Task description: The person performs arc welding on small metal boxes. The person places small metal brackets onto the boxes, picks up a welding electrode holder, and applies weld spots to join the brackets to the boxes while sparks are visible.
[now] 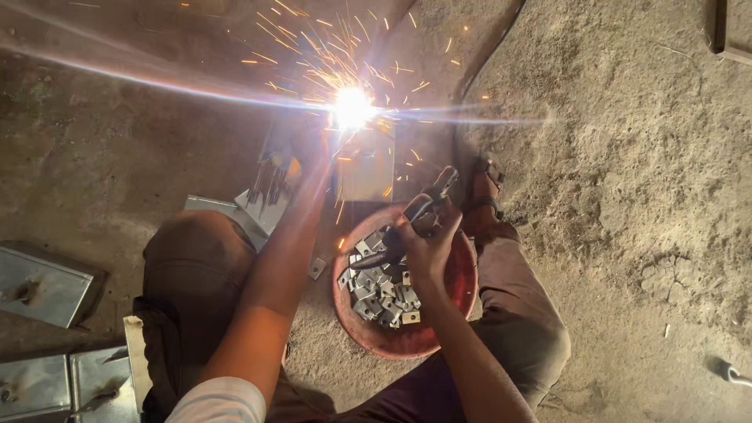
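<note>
A bare dirt and concrete floor [627,157], rough and dusty, carries everything here, and the person squats on it with knees wide apart. The welding arc [352,107] burns straight ahead of both hands, at the upper edge of a small upright metal plate [366,166] on the floor, with sparks flying up and outward from it. The right hand [427,243] is closed in a fist around the handle of the electrode holder [407,219], whose long axis runs from the hand up and away toward the arc, slanting slightly to the right at its far end. The left hand [301,153] reaches further forward, closer to the arc than the right; glare washes it out, so I cannot tell whether it is spread or gripping anything. Directly below the right hand sits a round red bowl [462,282] filled with small grey metal brackets [380,294]. Left of the left arm lies a flat metal sheet [258,200] with dark rods on it, and farther out to the left, well apart from both hands, lie grey metal boxes [43,286].
</note>
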